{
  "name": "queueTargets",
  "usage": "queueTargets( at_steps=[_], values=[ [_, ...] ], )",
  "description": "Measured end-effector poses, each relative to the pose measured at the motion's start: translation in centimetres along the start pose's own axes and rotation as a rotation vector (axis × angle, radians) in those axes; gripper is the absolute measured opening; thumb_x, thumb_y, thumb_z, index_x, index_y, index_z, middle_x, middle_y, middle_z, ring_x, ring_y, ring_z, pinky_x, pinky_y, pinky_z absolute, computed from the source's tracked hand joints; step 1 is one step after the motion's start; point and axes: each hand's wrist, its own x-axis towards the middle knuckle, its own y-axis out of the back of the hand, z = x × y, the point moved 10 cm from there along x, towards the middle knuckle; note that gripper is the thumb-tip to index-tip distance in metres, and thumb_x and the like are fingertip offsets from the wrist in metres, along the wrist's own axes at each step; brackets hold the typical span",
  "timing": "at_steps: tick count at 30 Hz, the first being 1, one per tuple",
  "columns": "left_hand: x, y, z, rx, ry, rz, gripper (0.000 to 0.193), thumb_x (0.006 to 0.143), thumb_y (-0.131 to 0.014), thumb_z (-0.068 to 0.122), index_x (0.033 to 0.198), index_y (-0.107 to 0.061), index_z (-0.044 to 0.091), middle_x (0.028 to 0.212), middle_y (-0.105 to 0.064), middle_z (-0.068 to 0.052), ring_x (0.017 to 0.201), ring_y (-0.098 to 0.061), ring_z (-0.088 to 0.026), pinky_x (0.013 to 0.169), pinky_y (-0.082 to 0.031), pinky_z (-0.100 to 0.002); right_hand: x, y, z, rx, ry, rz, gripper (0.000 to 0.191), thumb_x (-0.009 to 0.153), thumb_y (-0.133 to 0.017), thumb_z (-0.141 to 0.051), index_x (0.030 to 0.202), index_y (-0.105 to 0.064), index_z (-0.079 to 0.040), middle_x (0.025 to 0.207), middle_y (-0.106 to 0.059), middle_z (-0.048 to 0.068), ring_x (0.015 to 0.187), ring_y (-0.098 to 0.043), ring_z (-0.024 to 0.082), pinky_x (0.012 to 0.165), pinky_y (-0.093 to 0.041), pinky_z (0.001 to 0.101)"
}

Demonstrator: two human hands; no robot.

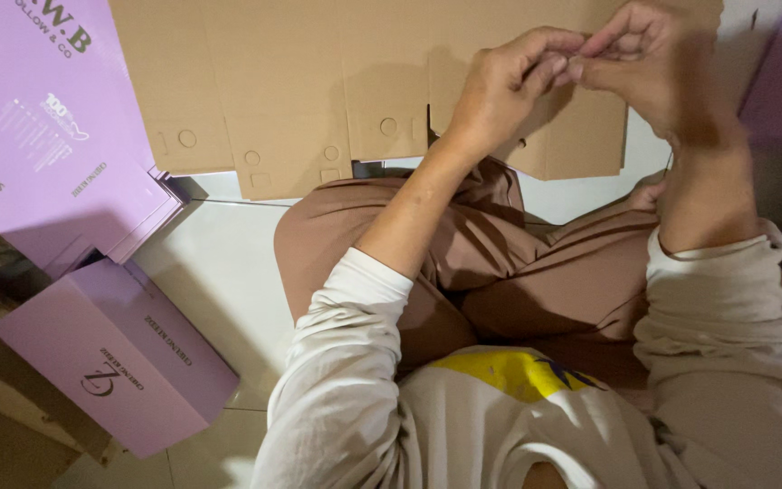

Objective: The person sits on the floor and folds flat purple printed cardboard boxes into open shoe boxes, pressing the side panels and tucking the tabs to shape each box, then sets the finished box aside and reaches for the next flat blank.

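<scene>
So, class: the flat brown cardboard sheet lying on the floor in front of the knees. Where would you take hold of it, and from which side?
Grip the cardboard sheet by its near edge, coming from the knee side. It lies flat on the floor, so the faces give no purchase; the stepped flaps along that edge jut out free, probably letting fingers slip under. The purple stack crowds its left side.

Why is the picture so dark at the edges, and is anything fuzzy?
Head view: light falls on the middle, brightest on the white floor, while the right edge and lower-left corner sink into shadow; the hands cast a soft shadow on the brown cardboard; the fingertips look slightly blurred; the purple box stays sharp.
</scene>
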Motion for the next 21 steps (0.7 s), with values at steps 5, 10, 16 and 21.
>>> queueTargets(
  at_steps=[5, 10, 16, 21],
  values=[
    [-0.8, -1.5, 1.6, 0.273, -0.130, -0.179, 0.054, 0.100, -0.074, 0.018, 0.149, -0.050, 0.017, 0.142, -0.066, -0.008, 0.130, -0.067, -0.025, 0.110, -0.057, -0.038, -0.8, 2.8, -2.3, -0.288, 0.277, 0.093, 0.015, 0.104, -0.073, 0.001, 0.111, -0.060, 0.004, 0.113, -0.070, 0.018, 0.105, -0.072, 0.025, 0.096, -0.059, 0.0322],
    [-3.0, -3.6, -3.3, 0.989, 0.052, -0.571, 0.082, 0.076, -0.076, 0.013, 0.151, -0.047, 0.030, 0.164, -0.026, -0.004, 0.151, -0.022, -0.039, 0.116, -0.020, -0.064, -3.4, 8.3, -1.9, -0.445, 0.193, 0.248, 0.034, 0.097, -0.076, -0.012, 0.123, -0.058, 0.001, 0.122, -0.066, 0.022, 0.111, -0.067, 0.030, 0.097, -0.056, 0.0397],
    [-3.1, -2.5, -3.5, 0.976, 0.067, -0.510, 0.062, 0.085, -0.077, 0.015, 0.143, -0.056, 0.024, 0.166, -0.021, -0.010, 0.155, -0.021, -0.034, 0.122, -0.018, -0.067, -3.5, 8.8, 3.4, -0.696, -0.153, 0.060, 0.060, 0.090, -0.079, -0.028, 0.138, -0.055, -0.003, 0.132, -0.061, 0.026, 0.118, -0.061, 0.037, 0.098, -0.051, 0.0488],
    [-2.8, -1.7, -2.7, 0.844, 0.132, -0.645, 0.053, 0.075, -0.077, 0.014, 0.126, -0.065, 0.019, 0.156, -0.036, -0.012, 0.147, -0.025, -0.036, 0.115, -0.019, -0.063, -3.5, 8.7, 9.5, -0.883, -0.426, -0.179, 0.081, 0.084, -0.082, -0.042, 0.150, -0.052, -0.006, 0.141, -0.057, 0.029, 0.123, -0.057, 0.043, 0.099, -0.047, 0.0563]
  ],
)
